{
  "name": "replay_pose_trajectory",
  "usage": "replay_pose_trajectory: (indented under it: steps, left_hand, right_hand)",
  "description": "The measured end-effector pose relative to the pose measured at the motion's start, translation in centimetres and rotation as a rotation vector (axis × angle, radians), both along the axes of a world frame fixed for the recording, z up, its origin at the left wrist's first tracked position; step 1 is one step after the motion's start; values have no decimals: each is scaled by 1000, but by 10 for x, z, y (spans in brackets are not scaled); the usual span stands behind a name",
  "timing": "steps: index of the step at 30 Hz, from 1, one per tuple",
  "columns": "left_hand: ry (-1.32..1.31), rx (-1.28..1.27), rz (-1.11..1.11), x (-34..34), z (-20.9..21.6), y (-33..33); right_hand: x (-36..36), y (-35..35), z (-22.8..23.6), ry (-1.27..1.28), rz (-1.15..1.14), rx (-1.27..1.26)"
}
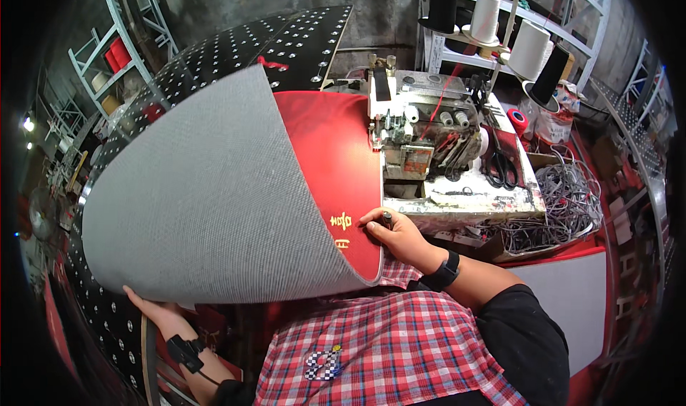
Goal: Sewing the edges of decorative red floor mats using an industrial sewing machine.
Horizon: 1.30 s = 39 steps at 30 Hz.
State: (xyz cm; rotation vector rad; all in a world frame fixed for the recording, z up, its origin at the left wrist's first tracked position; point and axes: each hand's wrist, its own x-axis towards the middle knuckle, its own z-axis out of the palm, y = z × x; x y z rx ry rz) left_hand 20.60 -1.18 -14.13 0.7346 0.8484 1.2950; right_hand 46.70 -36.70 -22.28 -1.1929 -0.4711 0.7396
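Fingers [370, 217] of my right hand [401, 241] are curled closed around a small, dark, stubby object [386, 220], its kind unclear to me, their tips touching the red face near the right edge of a big folded mat with red top and ribbed grey backing [200, 184]. My left hand [158, 316] is under the mat's near left edge, its fingers mostly hidden; I can't tell whether they grip. The mat lies in front of me, its visible long axis running left to right: rounded bend leftward, grey flap pointing right, free edge slanting from far left to near right. The exposed red strip lies alongside a grimy, pale metal sewing machine [436, 134]. Beyond spreads a black worktop with silvery studs [307, 38].
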Motion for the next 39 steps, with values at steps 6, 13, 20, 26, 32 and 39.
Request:
replay_pose_trajectory:
  steps: [6,13,20,26,32,39]
  left_hand:
    - [-139,33,-107,38,-5,19]
    - [-156,-17,-210,81,-2,20]
    - [-188,25,-332,127,1,25]
    - [-249,182,-510,167,-7,44]
    - [11,112,-780,168,-6,80]
    - [-94,362,-578,44,59,-3]
  right_hand:
    - [8,5,10,102,-89,-46]
    - [17,5,33,244,-78,-53]
    - [15,7,49,283,-107,-85]
    - [12,1,54,329,-35,-79]
    - [2,-6,41,266,149,-146]
    - [-6,-6,15,126,191,-71]
